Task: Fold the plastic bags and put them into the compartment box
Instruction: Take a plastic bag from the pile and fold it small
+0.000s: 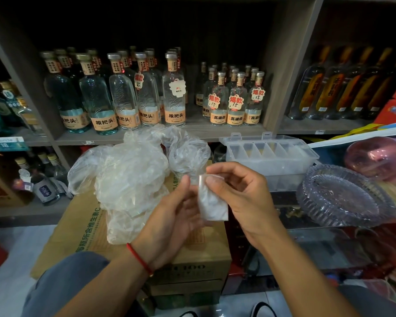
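Observation:
A small folded plastic bag (212, 203), white and translucent, is held up in front of me. My right hand (242, 195) pinches its top edge between thumb and fingers. My left hand (176, 216) lies under and beside the bag with straight fingers touching it. A heap of loose clear plastic bags (133, 177) lies on a cardboard box (82, 227) to the left. The clear compartment box (270, 156), lid open, stands behind my right hand; its compartments look pale and I cannot tell what is in them.
Shelves of glass liquor bottles (172, 92) fill the back. A ribbed glass dish (343, 197) sits at the right, with a pink round object (375, 159) behind it. More bottles (46, 186) lie on the lower left shelf.

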Tool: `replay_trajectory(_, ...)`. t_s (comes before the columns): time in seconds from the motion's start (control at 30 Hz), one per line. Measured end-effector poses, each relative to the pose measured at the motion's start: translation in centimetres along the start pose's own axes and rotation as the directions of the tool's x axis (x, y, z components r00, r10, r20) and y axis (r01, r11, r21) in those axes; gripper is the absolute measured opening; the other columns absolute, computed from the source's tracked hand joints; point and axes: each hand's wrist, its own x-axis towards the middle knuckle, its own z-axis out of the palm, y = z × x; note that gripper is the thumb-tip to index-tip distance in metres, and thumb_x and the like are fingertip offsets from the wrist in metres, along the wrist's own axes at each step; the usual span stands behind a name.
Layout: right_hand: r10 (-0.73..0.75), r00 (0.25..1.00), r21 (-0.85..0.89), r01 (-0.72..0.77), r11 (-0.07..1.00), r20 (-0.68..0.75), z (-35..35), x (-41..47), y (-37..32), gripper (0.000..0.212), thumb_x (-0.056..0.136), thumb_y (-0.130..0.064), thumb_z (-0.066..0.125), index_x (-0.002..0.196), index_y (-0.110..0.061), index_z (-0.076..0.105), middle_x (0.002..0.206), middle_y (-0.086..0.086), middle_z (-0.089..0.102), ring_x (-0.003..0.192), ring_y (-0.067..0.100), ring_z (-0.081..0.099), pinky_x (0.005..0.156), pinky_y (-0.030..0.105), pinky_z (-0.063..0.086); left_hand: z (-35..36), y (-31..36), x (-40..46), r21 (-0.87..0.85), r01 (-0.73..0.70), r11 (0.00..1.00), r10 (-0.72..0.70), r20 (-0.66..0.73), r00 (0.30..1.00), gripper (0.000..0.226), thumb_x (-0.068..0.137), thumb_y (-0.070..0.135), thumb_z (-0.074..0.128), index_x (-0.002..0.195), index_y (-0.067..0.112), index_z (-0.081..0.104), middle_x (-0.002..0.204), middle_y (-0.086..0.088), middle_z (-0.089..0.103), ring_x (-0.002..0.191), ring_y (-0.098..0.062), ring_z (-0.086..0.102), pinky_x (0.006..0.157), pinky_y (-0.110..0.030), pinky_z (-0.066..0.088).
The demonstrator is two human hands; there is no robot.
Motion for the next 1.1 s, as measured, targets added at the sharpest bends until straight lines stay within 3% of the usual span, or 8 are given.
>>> replay_trajectory(0.07, 0.009, 0.999, -0.036, -0.011, 0.999, -0.044, 0.1, 0.0, 0.0, 0.013, 0.086, -0.011, 0.082, 0.098, -0.016, 0.080, 0.093, -0.002, 0.078, 0.089, 0.009, 0.073, 0.075, 0.022, 0.058, 0.6, -0.5, -0.1, 0.025, -0.014, 1.000, 0.013, 0.063, 0.998, 0.064, 0.089, 0.062, 0.064, 0.130, 0.013, 0.069, 0.126, -0.019, 0.069, 0.107, -0.026, 0.067, 0.079, -0.040, 0.057)
replay_trajectory(0.23, 0.083, 0.995, -0.135, -0.089, 0.987, -0.050, 0.0, 0.0, 0.0, 0.016, 0.091, -0.010, 0.079, 0.097, -0.024, 0.080, 0.087, -0.004, 0.074, 0.071, 0.008, 0.068, 0.051, 0.026, 0.055, 0.9, -1.5, 0.1, 0.232, -0.061, 0.971, 0.058, 0.023, 0.998, 0.029, 0.096, 0.020, 0.072, 0.111, -0.004, 0.067, 0.096, -0.020, 0.073, 0.084, -0.028, 0.068, 0.069, -0.033, 0.055)
replay_trajectory(0.4, 0.079, 0.993, -0.328, -0.045, 0.944, 0.093, -1.3, 0.3, -0.7, 0.015, 0.097, -0.030, 0.073, 0.110, -0.025, 0.078, 0.101, 0.001, 0.074, 0.096, 0.006, 0.070, 0.082, 0.021, 0.057, 0.7, -0.7, -0.3, 0.177, 0.072, 0.982, -0.090, 0.096, 0.991, 0.020, 0.087, 0.018, 0.070, 0.097, 0.001, 0.070, 0.076, -0.018, 0.067, 0.062, -0.023, 0.062, 0.058, -0.026, 0.052)
replay_trajectory(0.5, 0.115, 0.973, -0.521, 0.006, 0.854, 0.200, -1.7, 0.1, -0.9, 0.025, 0.095, -0.045, 0.073, 0.096, -0.020, 0.078, 0.086, 0.002, 0.074, 0.080, 0.021, 0.071, 0.073, 0.043, 0.058, 0.4, -0.5, -0.2, 0.177, 0.113, 0.978, -0.139, 0.141, 0.980, 0.011, 0.087, 0.016, 0.072, 0.090, 0.006, 0.075, 0.070, -0.015, 0.062, 0.059, -0.019, 0.058, 0.057, -0.027, 0.051)
replay_trajectory(0.6, 0.030, 0.991, -0.527, 0.043, 0.849, 0.129, -1.7, 0.0, -0.4, 0.027, 0.097, -0.037, 0.074, 0.082, -0.015, 0.075, 0.070, 0.009, 0.069, 0.064, 0.030, 0.065, 0.061, 0.047, 0.052, 0.2, -0.3, -0.2, 0.172, 0.134, 0.976, -0.157, 0.129, 0.979, 0.026, 0.086, 0.026, 0.076, 0.100, 0.004, 0.076, 0.077, -0.017, 0.067, 0.062, -0.021, 0.062, 0.060, -0.027, 0.053)
replay_trajectory(0.8, -0.127, 0.981, -0.503, 0.036, 0.863, -0.147, -0.9, 0.5, 0.6, 0.024, 0.097, -0.035, 0.073, 0.079, -0.020, 0.072, 0.065, -0.002, 0.067, 0.058, 0.011, 0.061, 0.053, 0.033, 0.049, 1.8, -1.6, 1.0, 0.096, -0.118, 0.988, 0.132, -0.155, 0.979, 0.052, 0.094, 0.052, 0.064, 0.118, 0.006, 0.069, 0.104, -0.021, 0.075, 0.083, -0.030, 0.073, 0.067, -0.035, 0.060)
replay_trajectory(0.93, -0.164, 0.968, -0.502, 0.049, 0.864, -0.188, 0.0, 0.5, 0.7, 0.026, 0.099, -0.035, 0.071, 0.079, -0.018, 0.070, 0.065, 0.001, 0.068, 0.057, 0.014, 0.066, 0.052, 0.032, 0.053, 3.4, -2.2, 1.7, 0.250, -0.260, 0.933, 0.329, -0.294, 0.897, 0.033, 0.108, 0.033, 0.049, 0.101, 0.005, 0.065, 0.071, -0.010, 0.069, 0.060, -0.020, 0.062, 0.054, -0.027, 0.052)
replay_trajectory(1.1, -0.013, 0.992, -0.394, -0.039, 0.918, -0.129, -1.3, 0.5, -0.5, 0.041, 0.105, -0.040, 0.060, 0.083, -0.007, 0.071, 0.057, -0.006, 0.056, 0.051, 0.009, 0.053, 0.050, 0.024, 0.041, 3.7, -2.0, 2.1, 0.371, -0.276, 0.886, 0.402, -0.321, 0.858, 0.025, 0.107, 0.033, 0.052, 0.094, 0.019, 0.070, 0.059, 0.003, 0.060, 0.052, -0.008, 0.053, 0.048, -0.019, 0.044)
